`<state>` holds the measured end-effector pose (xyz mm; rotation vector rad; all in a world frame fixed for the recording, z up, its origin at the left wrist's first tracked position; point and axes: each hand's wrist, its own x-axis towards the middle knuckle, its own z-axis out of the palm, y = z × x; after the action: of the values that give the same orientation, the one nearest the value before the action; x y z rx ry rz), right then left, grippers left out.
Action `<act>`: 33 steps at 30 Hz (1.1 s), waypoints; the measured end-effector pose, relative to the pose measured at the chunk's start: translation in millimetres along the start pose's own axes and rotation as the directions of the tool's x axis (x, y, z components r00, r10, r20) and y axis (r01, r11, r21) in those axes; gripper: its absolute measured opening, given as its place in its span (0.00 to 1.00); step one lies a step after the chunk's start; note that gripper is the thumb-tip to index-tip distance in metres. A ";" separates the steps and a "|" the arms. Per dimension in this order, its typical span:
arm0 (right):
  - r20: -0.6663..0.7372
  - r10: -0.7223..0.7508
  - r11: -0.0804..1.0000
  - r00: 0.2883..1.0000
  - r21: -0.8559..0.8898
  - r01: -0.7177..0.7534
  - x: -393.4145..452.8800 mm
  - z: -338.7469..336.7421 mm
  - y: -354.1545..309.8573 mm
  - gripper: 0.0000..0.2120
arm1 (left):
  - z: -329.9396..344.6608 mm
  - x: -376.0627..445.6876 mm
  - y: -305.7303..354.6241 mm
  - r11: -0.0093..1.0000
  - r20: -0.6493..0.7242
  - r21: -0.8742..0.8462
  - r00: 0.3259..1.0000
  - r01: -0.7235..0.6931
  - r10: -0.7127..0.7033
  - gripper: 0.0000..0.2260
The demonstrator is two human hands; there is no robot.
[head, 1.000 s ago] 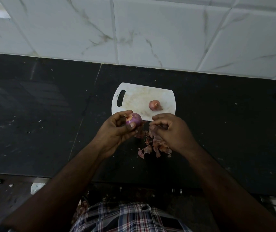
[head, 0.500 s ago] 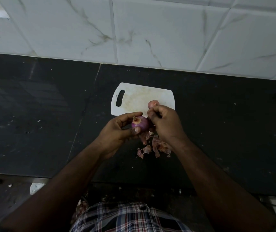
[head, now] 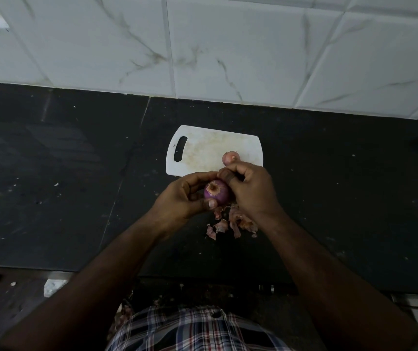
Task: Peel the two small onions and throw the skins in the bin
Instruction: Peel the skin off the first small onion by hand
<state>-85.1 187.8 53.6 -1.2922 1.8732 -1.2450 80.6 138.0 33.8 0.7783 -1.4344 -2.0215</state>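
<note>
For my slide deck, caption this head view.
Both hands peel a purple onion above loose skins near a white cutting board.

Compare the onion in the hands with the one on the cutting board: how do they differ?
The held onion is gripped in the left hand above the counter, the right hand working at it; the board onion lies untouched on the cutting board. The held onion looks glossy purple; the board onion looks paler, pinkish. The held onion shows fully; the board onion is partly hidden by the right hand. Both are small and round.
</note>
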 end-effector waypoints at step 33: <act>0.098 0.010 0.945 0.995 0.326 -0.042 -14.1 2.4 15.4 0.13 | -3.2 -4.7 2.0 0.938 -0.095 -0.319 0.980 0.134 -0.173 0.18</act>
<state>-84.1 201.6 37.7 -1.1217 1.5320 -1.3859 86.3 138.7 35.6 0.8795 -0.9788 -2.2045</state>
